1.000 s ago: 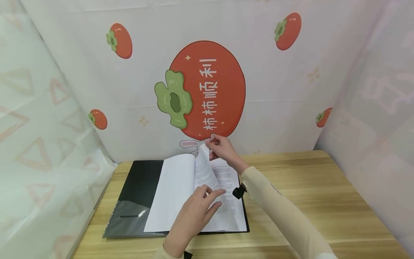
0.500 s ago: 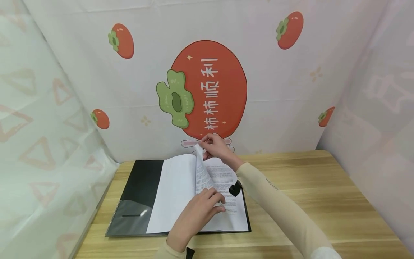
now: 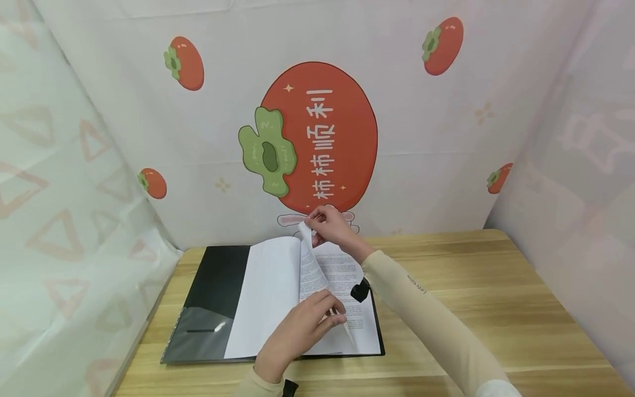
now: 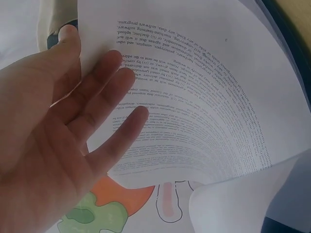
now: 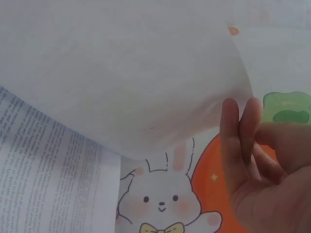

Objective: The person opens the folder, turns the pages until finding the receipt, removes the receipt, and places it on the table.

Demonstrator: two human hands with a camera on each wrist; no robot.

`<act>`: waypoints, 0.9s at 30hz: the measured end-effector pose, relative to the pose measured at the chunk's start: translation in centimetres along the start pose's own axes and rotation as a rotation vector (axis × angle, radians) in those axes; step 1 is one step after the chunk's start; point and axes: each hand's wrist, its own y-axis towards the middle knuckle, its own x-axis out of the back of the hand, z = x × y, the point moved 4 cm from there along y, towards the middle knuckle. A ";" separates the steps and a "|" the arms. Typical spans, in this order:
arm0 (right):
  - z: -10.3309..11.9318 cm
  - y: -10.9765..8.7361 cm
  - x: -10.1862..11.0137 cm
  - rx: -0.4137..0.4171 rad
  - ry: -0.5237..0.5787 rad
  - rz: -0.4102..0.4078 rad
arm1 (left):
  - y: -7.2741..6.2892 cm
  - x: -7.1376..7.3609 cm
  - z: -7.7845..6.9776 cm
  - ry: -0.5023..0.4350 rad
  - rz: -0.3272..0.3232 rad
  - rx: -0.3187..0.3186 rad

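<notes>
A black folder lies spread on the table, bearing printed papers. One loose printed page is lifted and curled upward between my two hands. Its far corner is pinched by my right hand, whose fingertips meet the sheet's edge in the right wrist view. At the near outer edge of the same page, my left hand pinches with thumb and forefinger, the other fingers stretched along the print in the left wrist view. Beneath it lies another printed sheet. Turned white pages bulge on the left side.
A clear pocket with a slit covers the folder's lower left. The wooden table extends to the right. A white cloth backdrop with a large printed persimmon stands right behind the folder.
My right hand has moved slightly left with the page's corner, uncovering more of the sheet below. The left hand's thumb and forefinger have closed together at the page's edge.
</notes>
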 end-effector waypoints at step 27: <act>-6.7 -1.7 5.6 -0.091 -0.177 -0.140 | -0.9 2.3 1.2 0.064 -0.081 0.207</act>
